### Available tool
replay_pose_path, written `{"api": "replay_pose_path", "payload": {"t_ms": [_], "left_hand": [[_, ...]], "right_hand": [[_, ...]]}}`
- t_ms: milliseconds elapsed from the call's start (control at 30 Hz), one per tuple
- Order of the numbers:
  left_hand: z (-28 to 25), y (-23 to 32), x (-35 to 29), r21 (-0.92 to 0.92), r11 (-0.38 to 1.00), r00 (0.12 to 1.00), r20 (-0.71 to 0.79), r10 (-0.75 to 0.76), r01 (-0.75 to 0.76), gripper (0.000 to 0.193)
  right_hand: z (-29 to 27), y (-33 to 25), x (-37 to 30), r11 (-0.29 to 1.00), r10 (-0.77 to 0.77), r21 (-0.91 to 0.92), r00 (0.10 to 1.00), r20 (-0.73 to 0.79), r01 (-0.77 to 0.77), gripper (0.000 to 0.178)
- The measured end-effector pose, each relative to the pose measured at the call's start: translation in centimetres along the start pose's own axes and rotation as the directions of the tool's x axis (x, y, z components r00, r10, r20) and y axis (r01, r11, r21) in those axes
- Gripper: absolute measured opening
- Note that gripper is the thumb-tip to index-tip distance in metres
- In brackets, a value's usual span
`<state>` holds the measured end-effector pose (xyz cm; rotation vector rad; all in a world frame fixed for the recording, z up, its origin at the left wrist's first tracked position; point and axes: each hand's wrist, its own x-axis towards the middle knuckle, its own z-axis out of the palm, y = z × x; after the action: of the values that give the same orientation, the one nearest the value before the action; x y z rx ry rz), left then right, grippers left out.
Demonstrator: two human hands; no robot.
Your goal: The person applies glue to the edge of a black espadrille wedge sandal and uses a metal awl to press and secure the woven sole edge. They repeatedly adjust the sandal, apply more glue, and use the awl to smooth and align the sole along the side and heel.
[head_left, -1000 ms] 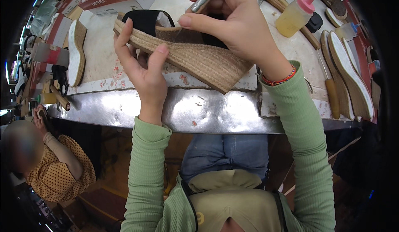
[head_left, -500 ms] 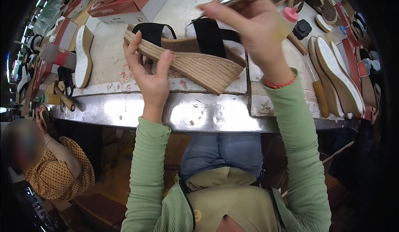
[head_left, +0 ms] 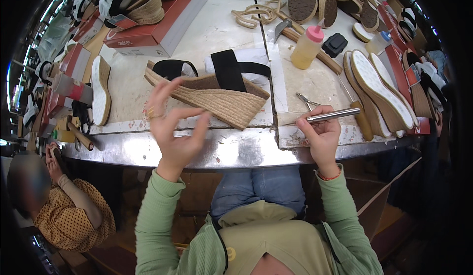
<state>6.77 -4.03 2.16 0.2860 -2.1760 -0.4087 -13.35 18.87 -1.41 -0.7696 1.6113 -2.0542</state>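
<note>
White, scuffed tabletop (head_left: 125, 85) with a shiny metal front edge, across the centre of the frame. Red-and-white cardboard box (head_left: 165, 34), upper left, probably set back to keep it out of the way. Black-strapped wedge sandal with a woven tan sole (head_left: 217, 100), centre, on the tabletop, woven side facing the wearer, likely for easy reach from both sides. White wadding sits under the straps, maybe to keep their shape. White-faced brown wedge soles (head_left: 379, 90), right, stacked close together, presumably to save room. Left grip (head_left: 175, 137), centre left: released, fingers spread and blurred in front of the sandal; can't tell if any touch it. Right grip (head_left: 325, 136), centre right: grasping a slim silver metal tool (head_left: 340, 115) between thumb and fingers, pen-like, likely for fine control. Clear squeeze bottle with pink cap and yellow liquid (head_left: 306, 47), upper right, upright, perhaps against leaks. Writing: pale lettering on the box's red face, small printed label below; yellow mark on the wearer's khaki top.
</note>
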Motion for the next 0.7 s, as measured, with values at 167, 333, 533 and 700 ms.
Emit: {"api": "replay_pose_path", "payload": {"t_ms": [167,333,533,700], "left_hand": [[1.5,3.4,4.8,0.102,0.948,0.788,0.586,0.187,-0.301,0.084],[4.2,3.4,7.1,0.055,0.845,0.567,0.764,0.307,-0.532,0.109],[2.5,3.1,8.1,-0.021,0.943,0.707,0.657,0.263,-0.332,0.112],[-2.5,3.4,8.6,-0.011,0.97,0.941,0.239,0.24,-0.244,0.111]], "right_hand": [[-0.3,1.6,0.0,1.0,-0.017,0.005,0.999,-0.051,0.017,0.031],[-0.5,1.7,-0.1,1.0,-0.018,0.014,1.0,-0.021,0.019,0.031],[-1.0,1.8,-0.2,0.995,-0.025,0.094,0.999,-0.046,0.029,0.031],[-0.7,1.0,0.4,0.989,-0.011,0.143,0.997,-0.07,0.021,0.029]]}}
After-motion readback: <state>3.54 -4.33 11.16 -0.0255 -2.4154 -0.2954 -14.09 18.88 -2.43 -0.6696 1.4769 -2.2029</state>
